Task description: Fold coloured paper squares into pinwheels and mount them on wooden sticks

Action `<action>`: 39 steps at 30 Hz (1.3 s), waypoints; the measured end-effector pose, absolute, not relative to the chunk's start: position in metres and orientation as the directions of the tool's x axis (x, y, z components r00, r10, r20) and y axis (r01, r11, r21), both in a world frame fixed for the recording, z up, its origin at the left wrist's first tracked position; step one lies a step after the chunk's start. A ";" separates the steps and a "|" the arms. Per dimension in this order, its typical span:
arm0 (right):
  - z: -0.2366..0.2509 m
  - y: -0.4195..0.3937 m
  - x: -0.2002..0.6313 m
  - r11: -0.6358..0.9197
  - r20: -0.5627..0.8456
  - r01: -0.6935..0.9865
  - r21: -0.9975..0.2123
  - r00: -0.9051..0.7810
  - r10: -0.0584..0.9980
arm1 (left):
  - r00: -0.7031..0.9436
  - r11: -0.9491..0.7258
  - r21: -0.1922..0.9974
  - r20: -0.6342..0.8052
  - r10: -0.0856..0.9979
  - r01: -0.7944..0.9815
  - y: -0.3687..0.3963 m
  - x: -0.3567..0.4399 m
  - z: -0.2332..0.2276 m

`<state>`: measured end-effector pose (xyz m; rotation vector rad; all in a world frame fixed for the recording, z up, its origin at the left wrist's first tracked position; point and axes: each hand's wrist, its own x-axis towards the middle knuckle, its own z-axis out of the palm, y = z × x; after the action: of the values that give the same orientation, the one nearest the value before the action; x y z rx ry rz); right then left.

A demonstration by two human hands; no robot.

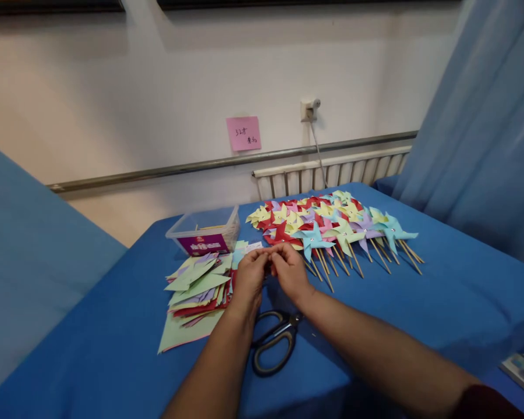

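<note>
Here, your left hand (250,274) and right hand (289,269) met fingertip to fingertip — both pinched around something too small to identify. Scissors (274,340) lay just below them, cut paper (196,291) to the left.

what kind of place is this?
Probably a classroom or activity room used for paper craft: a blue-covered table with a pile of finished paper pinwheels, a stack of cut coloured paper, and a wall radiator behind.

Cream wall (113,105) with horizontal metal rail (201,166), pink note (243,133), wall socket (309,109), white radiator (332,171), blue curtain (484,128) at right, blue-covered bench (441,291).
</note>
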<state>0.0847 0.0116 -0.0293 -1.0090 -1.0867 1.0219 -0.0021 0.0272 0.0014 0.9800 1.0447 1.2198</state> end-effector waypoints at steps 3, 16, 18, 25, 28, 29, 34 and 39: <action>-0.042 0.016 0.084 0.255 0.231 -0.121 -0.959 0.183 0.956 | -0.044 0.005 0.990 -0.011 0.999 -0.138 0.031 -0.007 0.001; -0.060 0.019 0.088 0.182 0.182 -0.026 -0.983 -0.020 0.983 | -0.225 -0.082 0.682 0.350 0.909 0.727 0.046 -0.086 0.037; -0.062 0.014 0.084 0.191 0.190 0.008 -0.982 -0.060 0.980 | -0.275 0.047 0.559 0.331 0.903 0.828 0.045 -0.114 0.039; -0.058 0.004 0.078 0.280 0.261 0.097 -0.955 -0.168 0.951 | -0.241 0.159 0.374 0.183 0.953 0.914 0.035 -0.147 0.017; -0.053 0.002 0.079 0.279 0.256 0.127 -0.952 -0.176 0.951 | -0.230 0.176 0.267 0.188 0.955 0.947 0.035 -0.146 0.016; -0.051 0.001 0.080 0.274 0.249 0.132 -0.953 -0.178 0.952 | -0.247 0.195 0.252 0.198 0.949 0.948 0.036 -0.146 0.017; -0.049 0.000 0.080 0.272 0.242 0.140 -0.952 -0.200 0.949 | -0.429 0.245 0.446 0.378 0.821 0.861 0.035 -0.153 0.020; -0.052 0.000 0.079 0.250 0.222 0.115 -0.961 -0.212 0.952 | -0.651 -0.042 0.775 0.557 0.516 0.631 0.041 -0.155 0.016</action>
<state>0.0789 0.0003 -0.0518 -1.0258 -1.5632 1.0970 -0.1551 0.0409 0.0159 1.3459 2.2391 1.9142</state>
